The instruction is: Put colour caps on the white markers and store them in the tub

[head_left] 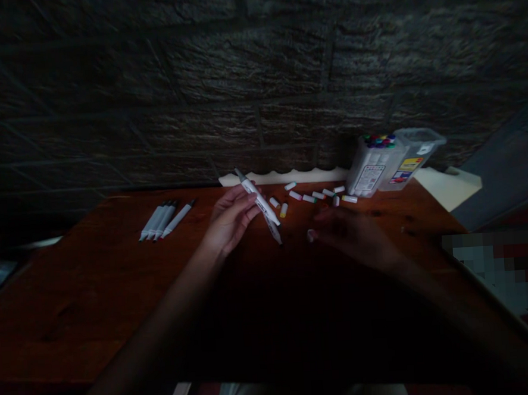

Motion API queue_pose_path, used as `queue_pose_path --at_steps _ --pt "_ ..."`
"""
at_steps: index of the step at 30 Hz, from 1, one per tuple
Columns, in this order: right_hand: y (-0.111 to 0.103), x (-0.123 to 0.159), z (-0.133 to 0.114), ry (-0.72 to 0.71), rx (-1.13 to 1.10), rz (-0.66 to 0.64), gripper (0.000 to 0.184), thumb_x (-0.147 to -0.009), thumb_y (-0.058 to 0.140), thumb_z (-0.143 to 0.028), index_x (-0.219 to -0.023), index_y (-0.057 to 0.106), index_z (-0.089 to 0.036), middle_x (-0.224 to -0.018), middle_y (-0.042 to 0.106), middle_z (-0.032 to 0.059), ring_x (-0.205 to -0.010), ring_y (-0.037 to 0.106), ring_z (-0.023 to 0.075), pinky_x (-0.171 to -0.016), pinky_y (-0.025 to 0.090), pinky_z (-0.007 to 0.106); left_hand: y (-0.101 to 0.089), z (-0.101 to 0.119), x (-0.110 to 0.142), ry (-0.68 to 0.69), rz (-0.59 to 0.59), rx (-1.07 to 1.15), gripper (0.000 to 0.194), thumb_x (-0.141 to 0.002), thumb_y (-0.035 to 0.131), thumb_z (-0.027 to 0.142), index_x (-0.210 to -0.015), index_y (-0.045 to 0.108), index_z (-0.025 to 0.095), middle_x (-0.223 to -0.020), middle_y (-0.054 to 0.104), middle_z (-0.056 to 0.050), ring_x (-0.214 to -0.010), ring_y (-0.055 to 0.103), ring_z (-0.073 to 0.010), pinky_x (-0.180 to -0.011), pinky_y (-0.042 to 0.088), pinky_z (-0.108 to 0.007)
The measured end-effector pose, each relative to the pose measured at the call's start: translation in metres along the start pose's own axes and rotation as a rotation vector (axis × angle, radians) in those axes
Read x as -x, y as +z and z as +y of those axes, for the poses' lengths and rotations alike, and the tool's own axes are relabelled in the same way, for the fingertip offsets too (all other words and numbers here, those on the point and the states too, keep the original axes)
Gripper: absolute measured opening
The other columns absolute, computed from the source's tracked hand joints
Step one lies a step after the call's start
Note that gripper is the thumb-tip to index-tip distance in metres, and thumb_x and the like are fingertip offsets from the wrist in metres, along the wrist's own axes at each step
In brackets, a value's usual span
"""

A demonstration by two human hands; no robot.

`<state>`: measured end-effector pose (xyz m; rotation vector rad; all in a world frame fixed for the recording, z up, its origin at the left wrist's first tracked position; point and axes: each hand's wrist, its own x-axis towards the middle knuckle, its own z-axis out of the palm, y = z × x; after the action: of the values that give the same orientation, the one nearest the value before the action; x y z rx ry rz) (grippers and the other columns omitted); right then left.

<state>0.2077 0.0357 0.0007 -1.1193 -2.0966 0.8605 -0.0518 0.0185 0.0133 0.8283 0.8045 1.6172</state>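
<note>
My left hand (233, 217) is closed around a white marker (261, 202), held at a slant over the middle of the table. A second white marker (274, 229) shows just beneath it; whether it rests on the table or in the same hand I cannot tell. In deep shadow to the right, my right hand (351, 231) has a small whitish marker cap (311, 235) at its fingertips. Beyond both hands several loose caps lie scattered, among them a yellow-banded cap (283, 210) and a pink-banded cap (295, 195).
Several white markers (160, 220) lie side by side on the left of the wooden table (74, 304). At the back right stand a clear case (369, 167) full of markers and an open clear container (407, 162). A stone-block wall (193, 70) rises behind the table.
</note>
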Motion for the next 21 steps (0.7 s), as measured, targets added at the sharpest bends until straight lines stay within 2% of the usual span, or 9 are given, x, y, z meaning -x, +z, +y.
queue_pose_path --at_steps 4,7,11,15,18,21 --pt "-0.002 0.002 -0.014 0.012 -0.342 0.098 0.025 -0.077 0.071 -0.044 -0.086 0.067 -0.022 -0.088 0.071 0.0029 -0.08 0.066 0.0171 -0.075 0.053 0.032 0.01 -0.004 0.009 -0.004 -0.093 -0.108 0.022 -0.066 0.078 0.009 -0.086 0.073 0.015 -0.084 0.074 -0.003 -0.074 0.069 -0.012 -0.071 0.057 -0.021" --pt "0.008 0.005 -0.023 0.057 -0.491 0.032 0.024 -0.074 0.074 -0.042 -0.08 0.064 -0.021 -0.082 0.069 0.001 -0.076 0.065 0.0152 -0.073 0.052 0.031 0.019 -0.01 0.016 -0.018 -0.16 -0.141 0.022 -0.066 0.079 0.01 -0.087 0.074 0.016 -0.085 0.075 -0.003 -0.073 0.068 -0.0115 -0.069 0.056 -0.02" --pt "0.02 0.008 -0.026 0.05 -0.58 -0.021 0.026 -0.073 0.075 -0.037 -0.074 0.055 -0.02 -0.076 0.066 -0.0016 -0.07 0.062 0.013 -0.067 0.049 0.028 0.025 -0.021 0.022 -0.027 -0.223 -0.193 0.023 -0.067 0.08 0.014 -0.089 0.075 0.018 -0.089 0.075 -0.003 -0.078 0.068 -0.0125 -0.074 0.055 -0.022" --pt "0.021 0.01 -0.025 0.039 -0.603 -0.051 0.028 -0.073 0.076 -0.033 -0.074 0.051 -0.02 -0.075 0.064 -0.0029 -0.069 0.06 0.0116 -0.065 0.048 0.026 0.026 -0.025 0.024 -0.029 -0.271 -0.273 0.023 -0.069 0.079 0.017 -0.092 0.075 0.02 -0.096 0.075 -0.004 -0.084 0.069 -0.0151 -0.077 0.055 -0.025" --pt "0.015 0.008 -0.024 0.071 -0.629 -0.068 0.027 -0.072 0.076 -0.033 -0.077 0.053 -0.02 -0.077 0.064 -0.0028 -0.069 0.06 0.0114 -0.065 0.048 0.026 0.021 -0.017 0.022 0.029 -0.278 -0.479 0.021 -0.07 0.078 0.017 -0.09 0.076 0.02 -0.095 0.076 -0.005 -0.084 0.069 -0.0175 -0.082 0.054 -0.029" --pt "0.006 0.003 -0.02 0.105 -0.676 0.028 0.028 -0.07 0.077 -0.036 -0.079 0.056 -0.021 -0.078 0.065 -0.0024 -0.072 0.061 0.0123 -0.067 0.05 0.027 0.005 -0.006 0.015 0.148 -0.375 -0.872 0.027 -0.071 0.075 0.015 -0.097 0.076 0.023 -0.099 0.075 -0.005 -0.092 0.068 -0.021 -0.092 0.05 -0.034"
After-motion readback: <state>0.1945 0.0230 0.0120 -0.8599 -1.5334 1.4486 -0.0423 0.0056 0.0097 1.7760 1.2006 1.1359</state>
